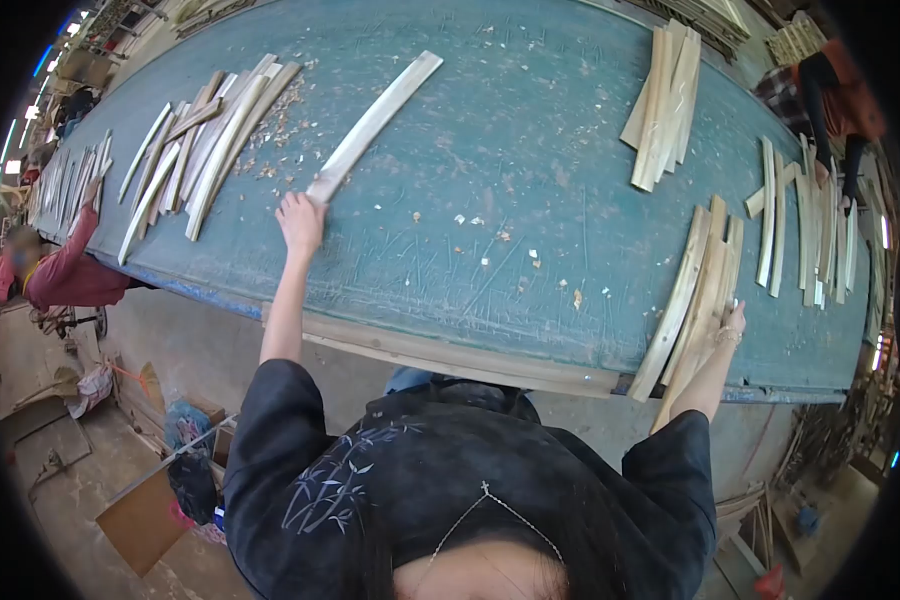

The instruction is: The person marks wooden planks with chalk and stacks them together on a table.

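A pale wooden slat (380,120) lies slantwise on the green tabletop (450,230). My left hand (300,222) is closed around its near end. To the right, several light brown slats (695,300) form a pile that sticks out over the table's front edge. My right hand (732,328) is at the outer side of this pile, with its fingers closed at the outermost slat. A small white spot shows at its fingertips, too small to name. Part of that hand's grip is hidden.
Slat piles lie at the left (210,130) and far right (670,100), with wood shavings (285,110) scattered about. A person in a red sleeve (75,260) is at the left end; another person (835,100) handles slats (810,240) at the right. Bags (190,470) are on the floor.
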Demonstrator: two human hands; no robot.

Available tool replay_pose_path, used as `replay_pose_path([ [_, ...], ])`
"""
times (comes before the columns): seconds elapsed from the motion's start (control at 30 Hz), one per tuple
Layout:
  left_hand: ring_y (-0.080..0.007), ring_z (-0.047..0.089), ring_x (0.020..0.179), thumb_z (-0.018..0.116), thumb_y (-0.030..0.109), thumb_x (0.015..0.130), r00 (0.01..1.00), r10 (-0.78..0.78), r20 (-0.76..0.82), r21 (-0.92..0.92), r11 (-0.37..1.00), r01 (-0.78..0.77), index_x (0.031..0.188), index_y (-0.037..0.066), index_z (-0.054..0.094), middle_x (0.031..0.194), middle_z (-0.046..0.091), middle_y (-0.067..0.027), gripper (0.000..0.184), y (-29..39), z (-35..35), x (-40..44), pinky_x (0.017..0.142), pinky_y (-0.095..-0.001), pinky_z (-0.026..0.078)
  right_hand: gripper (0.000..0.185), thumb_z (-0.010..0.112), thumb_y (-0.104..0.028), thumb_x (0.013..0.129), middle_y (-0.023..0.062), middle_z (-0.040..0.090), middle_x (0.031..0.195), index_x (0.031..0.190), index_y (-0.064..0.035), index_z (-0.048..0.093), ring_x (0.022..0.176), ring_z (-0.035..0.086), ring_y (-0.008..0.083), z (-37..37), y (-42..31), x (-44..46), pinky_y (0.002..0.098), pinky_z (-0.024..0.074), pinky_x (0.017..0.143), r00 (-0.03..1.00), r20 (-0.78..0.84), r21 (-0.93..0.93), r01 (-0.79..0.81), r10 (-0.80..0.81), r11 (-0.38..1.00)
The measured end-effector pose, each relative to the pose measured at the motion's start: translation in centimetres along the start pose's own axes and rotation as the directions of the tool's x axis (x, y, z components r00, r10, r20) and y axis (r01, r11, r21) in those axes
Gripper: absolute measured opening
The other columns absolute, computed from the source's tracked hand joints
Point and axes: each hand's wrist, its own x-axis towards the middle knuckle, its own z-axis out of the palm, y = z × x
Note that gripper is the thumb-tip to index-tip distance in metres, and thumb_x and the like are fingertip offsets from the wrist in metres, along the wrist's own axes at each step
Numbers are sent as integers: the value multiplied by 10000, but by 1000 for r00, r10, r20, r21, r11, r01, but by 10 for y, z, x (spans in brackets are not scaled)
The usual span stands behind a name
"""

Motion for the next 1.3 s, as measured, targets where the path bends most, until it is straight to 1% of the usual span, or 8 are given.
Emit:
replay_pose_path([
  [0.13,-299,539,760,655,301,622,996,15,87,-382,924,19,1009,-32,390,858,526,-186,576,31,-41,-41,653,-370,434,501,369,-427,827,80,547,682,695,14,568,644,536,152,4,-17,-22,296,428,576,984,162,-29,-63,67,998],
  [0.4,-143,578,625,668,270,654,891,292,347,-938,88,336,1120,-72,335,851,553,-165,667,124,-80,-61,529,-247,465,495,376,-418,829,70,535,653,678,16,559,602,513,140,28,-14,-49,290,413,543,970,240,51,-57,44,997],
  [0.5,-179,580,700,681,320,629,955,296,10,-952,294,-81,1103,-60,362,882,549,-156,686,183,-79,-47,600,-281,458,492,379,-415,829,65,529,641,670,17,556,584,504,135,32,-4,-79,287,407,529,970,240,98,-72,46,993],
  [0.83,-251,510,929,610,376,667,784,548,292,-944,33,329,1092,-43,384,950,522,-211,638,426,-95,36,736,-314,420,492,379,-393,836,8,408,503,594,21,489,467,340,117,49,-39,-153,270,279,443,993,-21,137,122,-120,983],
  [0.9,-261,516,906,565,357,701,814,554,176,-949,315,-9,1096,-28,396,956,523,-200,577,424,-72,38,747,-333,415,477,378,-386,839,-3,394,497,581,1,482,477,349,105,46,-28,-141,264,282,446,963,-153,71,235,-222,969],
  [1.03,-247,540,849,538,310,730,838,523,152,-918,389,-76,1045,-4,445,950,538,-176,455,371,-50,-5,719,-328,422,470,381,-376,837,13,425,504,574,-1,486,473,349,100,18,-2,-125,270,290,449,995,96,66,34,-40,997],
  [1.17,-200,574,763,474,343,784,347,709,614,-719,322,616,1063,35,431,926,559,-150,418,336,-40,-84,695,-297,449,480,358,-378,836,157,574,663,730,43,563,599,546,257,9,8,-133,343,393,553,985,29,-174,175,-172,969],
  [1.3,-231,487,994,369,360,843,49,837,545,-572,329,752,1180,-10,324,1111,457,-179,503,357,-43,-149,871,-324,383,501,322,-408,824,229,560,792,835,23,575,802,525,387,9,-3,-140,408,411,674,990,52,-454,139,-130,880],
])
